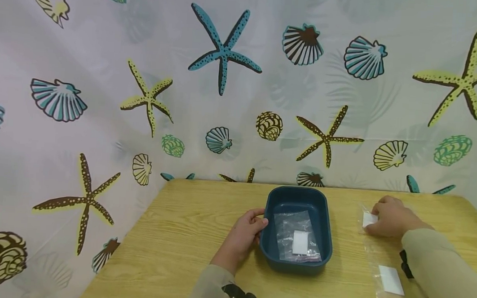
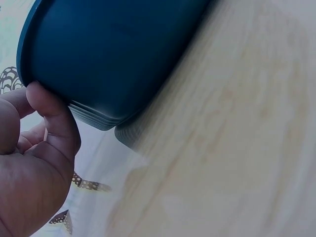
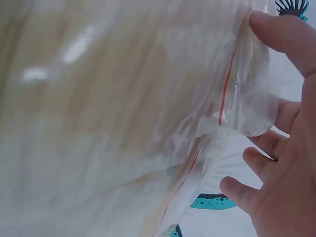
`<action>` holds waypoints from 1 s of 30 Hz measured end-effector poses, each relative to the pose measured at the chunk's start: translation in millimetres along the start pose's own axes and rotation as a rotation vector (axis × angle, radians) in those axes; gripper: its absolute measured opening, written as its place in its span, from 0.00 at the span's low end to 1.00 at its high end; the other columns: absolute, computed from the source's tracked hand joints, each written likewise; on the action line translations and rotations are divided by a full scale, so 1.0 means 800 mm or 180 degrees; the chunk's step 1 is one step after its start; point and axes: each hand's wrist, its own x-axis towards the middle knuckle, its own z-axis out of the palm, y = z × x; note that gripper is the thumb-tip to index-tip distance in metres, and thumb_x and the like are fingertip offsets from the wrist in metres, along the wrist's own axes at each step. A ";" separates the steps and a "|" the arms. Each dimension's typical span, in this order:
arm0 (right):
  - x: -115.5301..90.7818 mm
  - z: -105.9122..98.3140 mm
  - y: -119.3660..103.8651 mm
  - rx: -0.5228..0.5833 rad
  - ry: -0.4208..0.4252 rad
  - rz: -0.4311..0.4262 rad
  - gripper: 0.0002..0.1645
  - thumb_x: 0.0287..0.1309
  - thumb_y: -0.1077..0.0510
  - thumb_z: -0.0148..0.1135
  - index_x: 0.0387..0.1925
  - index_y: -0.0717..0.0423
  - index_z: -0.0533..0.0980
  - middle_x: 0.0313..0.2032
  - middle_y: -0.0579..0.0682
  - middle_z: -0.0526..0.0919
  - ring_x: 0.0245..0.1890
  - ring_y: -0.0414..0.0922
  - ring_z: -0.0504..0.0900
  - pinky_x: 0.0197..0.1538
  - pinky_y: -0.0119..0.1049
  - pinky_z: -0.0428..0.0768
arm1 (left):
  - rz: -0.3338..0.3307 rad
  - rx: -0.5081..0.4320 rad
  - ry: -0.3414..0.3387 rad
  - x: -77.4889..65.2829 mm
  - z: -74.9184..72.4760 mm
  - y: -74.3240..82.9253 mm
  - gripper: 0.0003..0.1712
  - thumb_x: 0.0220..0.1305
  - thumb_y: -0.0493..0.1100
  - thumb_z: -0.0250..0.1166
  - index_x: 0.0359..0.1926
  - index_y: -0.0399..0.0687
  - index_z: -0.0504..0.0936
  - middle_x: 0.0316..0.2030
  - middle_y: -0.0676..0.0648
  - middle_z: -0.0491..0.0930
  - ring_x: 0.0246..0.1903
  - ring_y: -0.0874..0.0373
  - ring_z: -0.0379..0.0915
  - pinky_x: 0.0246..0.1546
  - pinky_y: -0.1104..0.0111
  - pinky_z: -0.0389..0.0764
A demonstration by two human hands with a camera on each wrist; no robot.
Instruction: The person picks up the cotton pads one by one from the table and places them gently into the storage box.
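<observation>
A dark blue plastic bin (image 1: 327, 230) stands on the wooden table, holding a clear zip bag (image 1: 288, 228) with a white label. My left hand (image 1: 244, 232) grips the bin's left side near the rim; in the left wrist view the fingers (image 2: 52, 113) bend against its wall. To the right of the bin, my right hand (image 1: 394, 218) pinches another clear zip bag (image 1: 369, 220) with a white label. The right wrist view shows the thumb (image 3: 281, 37) at that bag's edge, beside a red seal line, with the other fingers spread.
One more clear zip bag (image 1: 391, 280), white label showing, lies nearer on the table (image 1: 177, 236), partly under the right forearm. A curtain (image 1: 241, 99) printed with shells and starfish hangs behind the table's back edge and along its left side.
</observation>
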 end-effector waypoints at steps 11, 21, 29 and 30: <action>-0.009 -0.006 -0.003 0.0067 0.0211 0.0000 0.39 0.48 0.34 0.75 0.45 0.64 0.82 0.58 0.72 0.68 0.58 0.69 0.67 0.58 0.67 0.69 | 0.0009 0.0051 0.0005 0.003 0.002 0.000 0.24 0.77 0.41 0.57 0.69 0.40 0.69 0.39 0.42 0.76 0.29 0.56 0.71 0.27 0.69 0.75; -0.014 -0.020 -0.034 0.0094 0.0522 -0.0375 0.33 0.47 0.33 0.75 0.40 0.57 0.83 0.60 0.71 0.70 0.60 0.69 0.67 0.61 0.65 0.68 | -0.0020 0.0095 0.0063 0.002 -0.001 -0.003 0.25 0.77 0.43 0.58 0.70 0.43 0.70 0.45 0.39 0.76 0.34 0.54 0.72 0.32 0.68 0.77; -0.029 -0.028 -0.070 0.0203 0.0698 -0.0490 0.27 0.47 0.36 0.76 0.38 0.52 0.82 0.63 0.69 0.69 0.63 0.68 0.67 0.61 0.63 0.69 | -0.0004 0.0092 0.0029 0.003 0.002 -0.003 0.25 0.77 0.43 0.58 0.70 0.42 0.70 0.43 0.40 0.75 0.31 0.56 0.69 0.29 0.70 0.74; -0.031 -0.029 -0.074 0.0225 0.0729 -0.0517 0.26 0.47 0.37 0.76 0.38 0.51 0.82 0.63 0.69 0.69 0.63 0.68 0.67 0.61 0.63 0.70 | 0.0000 0.0092 0.0031 0.004 0.004 -0.003 0.25 0.77 0.43 0.58 0.70 0.42 0.70 0.42 0.40 0.75 0.30 0.57 0.69 0.29 0.70 0.74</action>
